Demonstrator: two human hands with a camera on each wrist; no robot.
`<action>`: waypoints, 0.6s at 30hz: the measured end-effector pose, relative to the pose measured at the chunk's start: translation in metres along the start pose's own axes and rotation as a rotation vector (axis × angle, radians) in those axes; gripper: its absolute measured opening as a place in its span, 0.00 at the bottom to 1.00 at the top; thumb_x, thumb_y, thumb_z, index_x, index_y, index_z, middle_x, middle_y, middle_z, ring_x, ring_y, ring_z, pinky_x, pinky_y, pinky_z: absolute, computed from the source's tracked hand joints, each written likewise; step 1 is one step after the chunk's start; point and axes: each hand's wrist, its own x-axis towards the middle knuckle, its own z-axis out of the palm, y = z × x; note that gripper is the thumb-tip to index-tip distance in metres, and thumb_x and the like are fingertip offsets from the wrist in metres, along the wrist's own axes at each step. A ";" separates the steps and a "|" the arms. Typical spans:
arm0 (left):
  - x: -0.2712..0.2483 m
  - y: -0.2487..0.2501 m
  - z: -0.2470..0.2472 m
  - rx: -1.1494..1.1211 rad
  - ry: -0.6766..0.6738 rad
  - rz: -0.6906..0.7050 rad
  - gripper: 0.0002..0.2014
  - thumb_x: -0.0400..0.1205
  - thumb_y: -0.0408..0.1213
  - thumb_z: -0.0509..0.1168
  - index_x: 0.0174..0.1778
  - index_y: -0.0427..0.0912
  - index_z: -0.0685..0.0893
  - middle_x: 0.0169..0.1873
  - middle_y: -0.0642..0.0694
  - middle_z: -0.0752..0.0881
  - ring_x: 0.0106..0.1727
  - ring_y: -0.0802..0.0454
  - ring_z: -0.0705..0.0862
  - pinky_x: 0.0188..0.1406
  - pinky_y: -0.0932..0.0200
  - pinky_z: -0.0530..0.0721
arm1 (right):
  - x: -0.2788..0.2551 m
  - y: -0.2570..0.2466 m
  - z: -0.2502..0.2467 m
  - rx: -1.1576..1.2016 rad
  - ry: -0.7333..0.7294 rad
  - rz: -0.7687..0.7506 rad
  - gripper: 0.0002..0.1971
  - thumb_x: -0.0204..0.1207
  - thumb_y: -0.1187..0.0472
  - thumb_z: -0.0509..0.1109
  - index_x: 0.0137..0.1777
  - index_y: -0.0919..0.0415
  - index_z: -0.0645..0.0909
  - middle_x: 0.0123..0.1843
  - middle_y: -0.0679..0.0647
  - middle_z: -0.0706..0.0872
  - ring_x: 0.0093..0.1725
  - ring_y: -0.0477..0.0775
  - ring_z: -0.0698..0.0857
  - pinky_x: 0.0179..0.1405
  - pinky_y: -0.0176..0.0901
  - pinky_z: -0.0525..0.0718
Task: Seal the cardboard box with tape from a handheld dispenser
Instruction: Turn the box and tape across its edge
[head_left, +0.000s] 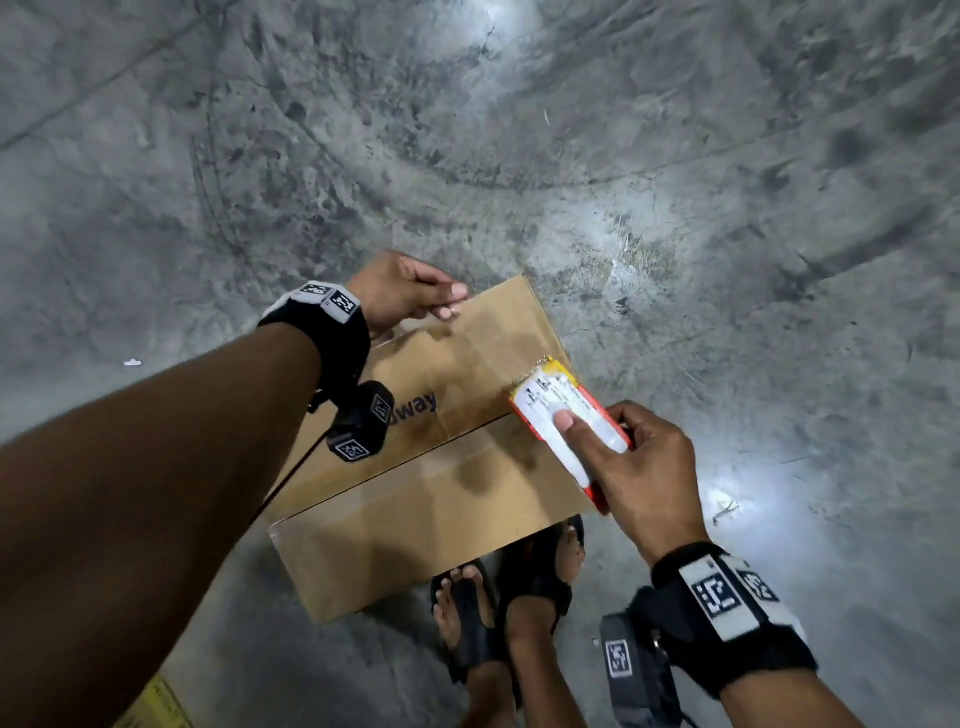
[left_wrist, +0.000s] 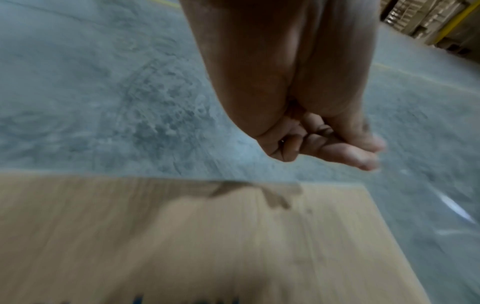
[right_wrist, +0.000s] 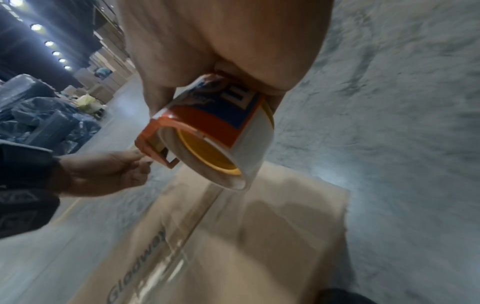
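A closed brown cardboard box lies on the concrete floor, with blue print on its far flap. My right hand grips an orange tape dispenser with a white label, at the right end of the box's centre seam. In the right wrist view, a clear tape strip runs from the dispenser's roll down onto the box. My left hand hovers over the box's far edge. Its fingers are curled with the thumb against them, and nothing shows between them.
My feet in black sandals stand against the box's near right corner. A yellow floor marking lies at the lower left. Blue-wrapped goods and stacked cartons stand far off. Bare concrete surrounds the box.
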 end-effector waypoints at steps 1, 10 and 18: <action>0.006 0.003 -0.011 0.045 0.053 0.031 0.15 0.72 0.43 0.78 0.46 0.35 0.92 0.35 0.43 0.93 0.31 0.57 0.86 0.36 0.65 0.79 | -0.008 0.007 -0.005 0.007 0.001 0.014 0.20 0.70 0.40 0.82 0.33 0.55 0.84 0.21 0.50 0.83 0.21 0.53 0.79 0.21 0.47 0.78; 0.063 0.024 0.008 0.328 0.096 0.172 0.07 0.81 0.37 0.71 0.45 0.36 0.89 0.35 0.43 0.91 0.30 0.59 0.85 0.40 0.64 0.84 | 0.000 0.029 0.006 -0.142 0.126 0.077 0.23 0.73 0.37 0.78 0.31 0.55 0.80 0.21 0.44 0.83 0.20 0.45 0.82 0.24 0.42 0.79; 0.086 0.010 0.022 0.358 0.196 0.193 0.06 0.81 0.38 0.71 0.40 0.42 0.88 0.31 0.50 0.88 0.29 0.61 0.84 0.34 0.69 0.81 | 0.016 0.037 0.014 -0.171 0.166 0.087 0.23 0.73 0.37 0.78 0.34 0.58 0.82 0.26 0.46 0.85 0.26 0.50 0.84 0.27 0.44 0.81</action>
